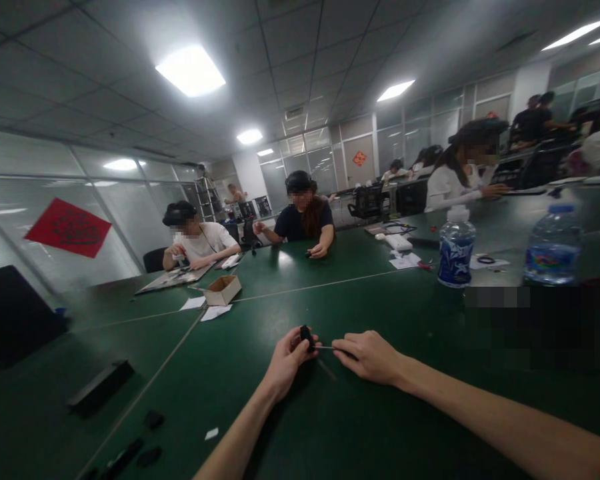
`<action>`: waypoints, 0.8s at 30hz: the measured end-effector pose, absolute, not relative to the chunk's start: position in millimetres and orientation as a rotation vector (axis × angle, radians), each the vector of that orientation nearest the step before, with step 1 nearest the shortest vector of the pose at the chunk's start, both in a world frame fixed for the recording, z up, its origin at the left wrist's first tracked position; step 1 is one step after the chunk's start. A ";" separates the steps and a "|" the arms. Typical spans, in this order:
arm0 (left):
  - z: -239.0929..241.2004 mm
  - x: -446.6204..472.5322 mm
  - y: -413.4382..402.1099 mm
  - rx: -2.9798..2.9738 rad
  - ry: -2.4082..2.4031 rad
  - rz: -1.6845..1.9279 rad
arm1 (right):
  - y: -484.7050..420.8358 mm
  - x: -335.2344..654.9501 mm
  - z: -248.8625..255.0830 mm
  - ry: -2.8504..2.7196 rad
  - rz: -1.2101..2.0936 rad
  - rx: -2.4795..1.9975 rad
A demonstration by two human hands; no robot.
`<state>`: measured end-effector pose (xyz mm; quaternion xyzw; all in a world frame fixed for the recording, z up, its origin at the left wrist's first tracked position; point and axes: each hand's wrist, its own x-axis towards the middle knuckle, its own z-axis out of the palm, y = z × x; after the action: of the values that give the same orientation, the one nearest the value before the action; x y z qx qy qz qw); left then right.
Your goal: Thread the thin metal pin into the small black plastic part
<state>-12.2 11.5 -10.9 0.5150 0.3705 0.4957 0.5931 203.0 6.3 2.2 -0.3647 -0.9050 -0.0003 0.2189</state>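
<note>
Presently: black piece (306,335), over worktop (370,413), pinched by left hand (287,357). Right of black piece: thin metal shaft (325,347), gripped by right hand (367,353); tip contact unclear. Best practice: black piece braced, shaft aligned, pressure light.

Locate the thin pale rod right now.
In the head view, the thin pale rod is below and slightly right of centre, held in the right grip and pointing at the black piece in the left grip.
</note>
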 end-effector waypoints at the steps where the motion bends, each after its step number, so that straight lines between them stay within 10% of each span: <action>1: -11.1 -12.2 11.7 1.209 0.868 1.152 | 5.9 203.0 2.5 -2.505 -0.006 -1.017; 24: -9.5 -9.7 12.8 1.112 0.853 1.177 | 11.1 205.1 -3.0 -2.437 0.076 -0.993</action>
<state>-9.7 12.8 -9.5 0.4818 0.3692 0.5096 0.6098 205.1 11.1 -3.0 -0.3651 -0.8958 0.0279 0.2517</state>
